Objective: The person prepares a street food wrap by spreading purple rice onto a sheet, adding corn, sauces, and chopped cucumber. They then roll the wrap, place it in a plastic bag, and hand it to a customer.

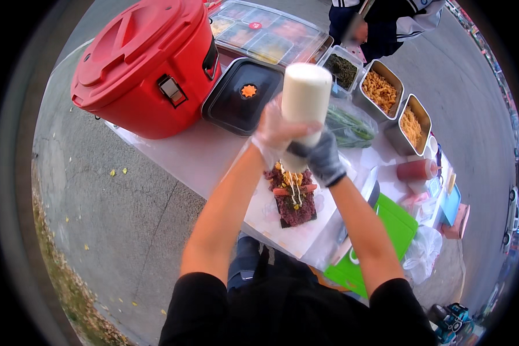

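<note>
Both my hands wear gloves and hold a squeeze bottle of white sauce (306,97) upside down. My left hand (281,125), in a clear plastic glove, grips its middle. Below it, my right hand (324,156), in a grey and dark glove, is round the part near the neck. Under the bottle, white streaks of sauce lie across purple rice (299,215) spread on a dark sheet, seemingly seaweed. A pink sausage (281,191) and yellow-brown crumbly bits rest on the rice. A pale board or sheet (281,231) lies underneath. The nozzle is hidden.
A large red insulated tub (142,73) and a black lidded tray (229,104) stand at the left. Steel containers of fried bits (378,88) and floss (411,125), bagged greens (350,125), a red sauce bottle (415,169) and a green board (393,225) are right. A person (380,26) stands across.
</note>
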The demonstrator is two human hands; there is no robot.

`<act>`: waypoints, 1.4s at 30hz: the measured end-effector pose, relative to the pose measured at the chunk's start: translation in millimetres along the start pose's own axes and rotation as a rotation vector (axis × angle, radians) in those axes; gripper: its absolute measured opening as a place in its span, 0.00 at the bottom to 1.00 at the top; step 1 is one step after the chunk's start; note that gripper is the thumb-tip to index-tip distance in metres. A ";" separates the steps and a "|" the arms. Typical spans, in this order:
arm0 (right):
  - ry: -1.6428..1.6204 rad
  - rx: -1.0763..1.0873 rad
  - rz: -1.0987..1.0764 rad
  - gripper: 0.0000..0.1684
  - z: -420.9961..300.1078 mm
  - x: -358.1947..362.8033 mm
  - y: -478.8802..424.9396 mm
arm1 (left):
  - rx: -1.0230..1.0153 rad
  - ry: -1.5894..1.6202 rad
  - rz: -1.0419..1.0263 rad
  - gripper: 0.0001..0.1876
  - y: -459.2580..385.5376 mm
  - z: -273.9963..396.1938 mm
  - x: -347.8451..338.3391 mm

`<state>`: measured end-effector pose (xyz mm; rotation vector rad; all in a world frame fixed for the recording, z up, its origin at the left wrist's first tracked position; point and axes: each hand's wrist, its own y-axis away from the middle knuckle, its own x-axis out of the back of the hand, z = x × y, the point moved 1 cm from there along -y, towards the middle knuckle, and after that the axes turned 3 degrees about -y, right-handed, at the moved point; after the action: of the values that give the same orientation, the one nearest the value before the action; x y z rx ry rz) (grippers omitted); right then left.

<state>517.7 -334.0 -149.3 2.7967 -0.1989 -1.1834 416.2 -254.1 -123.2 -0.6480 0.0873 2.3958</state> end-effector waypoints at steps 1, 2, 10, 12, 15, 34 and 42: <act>0.652 0.162 0.053 0.30 1.2 -3.4 15.7 | 0.056 0.000 0.035 0.31 15.8 0.5 -7.9; 0.621 0.097 0.096 0.35 8.1 -0.5 31.8 | 0.105 -0.011 0.078 0.31 34.3 2.2 -13.5; 0.748 0.225 0.016 0.31 7.0 -7.7 14.6 | 0.054 -0.109 0.082 0.31 26.9 1.1 5.4; 0.640 0.227 0.024 0.28 -5.0 -16.4 -11.1 | -0.024 -0.086 0.060 0.31 -2.7 8.9 8.0; 0.521 0.222 0.042 0.29 -9.1 -14.2 -10.6 | -0.008 -0.037 0.042 0.31 -8.4 7.9 -0.7; 1.015 0.398 0.009 0.38 -23.8 47.2 66.9 | 0.458 0.209 0.434 0.27 26.7 4.8 -15.3; 0.879 0.852 0.243 0.47 -55.6 70.7 124.7 | 0.777 0.491 0.035 0.36 52.2 -38.9 -142.4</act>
<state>596.2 -466.0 -143.1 3.4692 -1.1049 0.3557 496.6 -385.5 -95.2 -0.8150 1.1678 1.9413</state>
